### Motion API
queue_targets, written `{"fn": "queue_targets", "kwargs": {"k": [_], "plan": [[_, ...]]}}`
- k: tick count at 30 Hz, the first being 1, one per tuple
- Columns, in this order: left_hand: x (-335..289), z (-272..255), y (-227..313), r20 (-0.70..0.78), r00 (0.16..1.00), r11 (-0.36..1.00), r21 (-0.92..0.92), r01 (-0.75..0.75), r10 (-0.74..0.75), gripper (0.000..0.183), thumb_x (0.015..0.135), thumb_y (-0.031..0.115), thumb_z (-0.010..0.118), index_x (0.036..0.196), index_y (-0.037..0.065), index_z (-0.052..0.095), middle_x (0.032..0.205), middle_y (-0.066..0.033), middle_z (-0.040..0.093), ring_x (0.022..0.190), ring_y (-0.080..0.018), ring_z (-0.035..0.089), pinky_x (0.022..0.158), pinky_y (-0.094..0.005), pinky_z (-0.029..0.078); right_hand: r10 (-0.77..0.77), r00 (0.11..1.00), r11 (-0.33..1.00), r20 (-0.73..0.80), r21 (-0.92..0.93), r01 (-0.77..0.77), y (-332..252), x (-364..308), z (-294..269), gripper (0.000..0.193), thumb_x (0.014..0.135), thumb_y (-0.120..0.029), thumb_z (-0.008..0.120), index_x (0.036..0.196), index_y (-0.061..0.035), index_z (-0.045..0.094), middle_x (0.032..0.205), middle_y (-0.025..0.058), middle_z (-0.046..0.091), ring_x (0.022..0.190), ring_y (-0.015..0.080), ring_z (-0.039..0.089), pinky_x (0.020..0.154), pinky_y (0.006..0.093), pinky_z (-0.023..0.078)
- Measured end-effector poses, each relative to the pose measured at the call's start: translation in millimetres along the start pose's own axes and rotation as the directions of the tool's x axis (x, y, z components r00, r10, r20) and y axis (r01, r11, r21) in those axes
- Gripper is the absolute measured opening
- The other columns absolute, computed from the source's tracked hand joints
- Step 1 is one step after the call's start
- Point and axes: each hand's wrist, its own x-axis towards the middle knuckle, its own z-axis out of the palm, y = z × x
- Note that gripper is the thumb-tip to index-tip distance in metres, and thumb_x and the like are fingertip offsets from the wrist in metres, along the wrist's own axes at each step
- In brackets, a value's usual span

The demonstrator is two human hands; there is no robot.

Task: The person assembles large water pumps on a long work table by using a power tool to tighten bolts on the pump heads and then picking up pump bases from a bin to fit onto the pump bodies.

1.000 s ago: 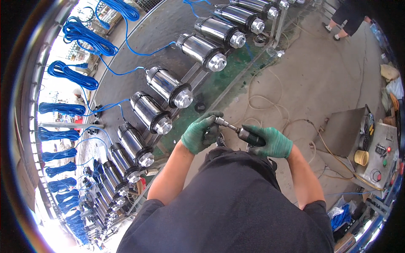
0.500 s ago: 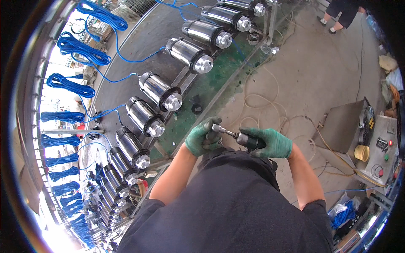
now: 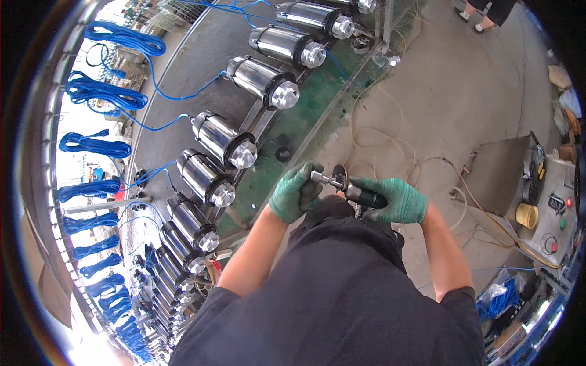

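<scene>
Head view: the right hand (image 3: pixel 397 201) wraps round the driver tool (image 3: pixel 366 196) before the waist, lower fingers hidden. The left hand (image 3: pixel 293 194) curls inward by its tip; pinching or not, I can't tell. Floor (image 3: pixel 452 91) opens out ahead, right of the steel cylinders (image 3: pixel 217 137); a person (image 3: pixel 500 11) is cut off above.

No lettering, number or sign can be read. On the polished cylinders (image 3: pixel 255 76) along the right edge of the dark table (image 3: pixel 201 55), the power tool (image 3: pixel 366 196) and the control panel (image 3: pixel 545 218), any marking is too small to make out.
</scene>
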Motion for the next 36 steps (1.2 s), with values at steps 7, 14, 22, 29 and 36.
{"fn": "queue_targets", "kwargs": {"k": [7, 14, 22, 29, 36], "plan": [[39, -18, 34, 0.058, 0.992, 0.989, -0.098, 0.116, -0.11, 0.037, 0.1, 0.046, 0.061, 0.118, 0.013, 0.063, 0.074, -0.0014, 0.055, 0.052, -0.0108, 0.042, 0.042, -0.0256, 0.031, 0.027, 0.995, 0.995, -0.097, 0.097, -0.018, 0, 31, -9, 0.082, 0.081, -0.012, 0.078, 0.156, -0.0152, 0.044, 0.124, 0.0088, 0.073, 0.102, 0.0137, 0.068, 0.096, 0.0323, 0.054], [86, -46, 70, 0.189, 0.981, 0.995, -0.071, 0.065, -0.051, 0.032, 0.098, 0.033, 0.062, 0.119, 0.009, 0.061, 0.084, -0.0048, 0.063, 0.051, -0.0109, 0.042, 0.042, -0.0258, 0.032, 0.145, 0.975, 0.989, -0.169, 0.034, -0.142, -18, 74, -27, 0.079, 0.081, -0.01, 0.077, 0.154, -0.0137, 0.048, 0.115, 0.0081, 0.074, 0.094, 0.0142, 0.068, 0.091, 0.0324, 0.056], [118, -37, 89, 0.074, 0.995, 0.996, 0.041, -0.075, 0.072, 0.027, 0.1, 0.03, 0.062, 0.117, 0.009, 0.057, 0.072, -0.001, 0.054, 0.049, -0.0104, 0.042, 0.043, -0.0263, 0.034, 0.212, 0.947, 0.97, -0.24, -0.063, -0.233, -33, 97, -44, 0.074, 0.08, -0.009, 0.079, 0.149, -0.0105, 0.053, 0.112, 0.0133, 0.073, 0.093, 0.0169, 0.069, 0.088, 0.0343, 0.056], [117, -28, 107, 0.137, 0.988, 0.972, 0.217, -0.093, 0.064, 0.038, 0.095, 0.038, 0.069, 0.113, 0.008, 0.055, 0.07, -0.0019, 0.053, 0.052, -0.0104, 0.045, 0.047, -0.0265, 0.035, 0.104, 0.955, 0.967, -0.277, -0.195, -0.162, -24, 89, -52, 0.074, 0.078, -0.016, 0.083, 0.146, -0.0118, 0.055, 0.111, 0.0187, 0.069, 0.097, 0.0325, 0.07, 0.087, 0.04, 0.055], [94, 1, 98, 0.092, 0.995, 0.931, 0.366, -0.005, -0.03, 0.04, 0.092, 0.04, 0.066, 0.112, 0.008, 0.055, 0.072, -0.0018, 0.051, 0.055, -0.01, 0.042, 0.049, -0.0256, 0.034, 0.001, 0.981, 0.944, -0.196, -0.324, -0.066, -23, 52, -66, 0.076, 0.078, -0.025, 0.085, 0.148, -0.0164, 0.055, 0.105, 0.0181, 0.067, 0.095, 0.0382, 0.068, 0.083, 0.0436, 0.055]]}}
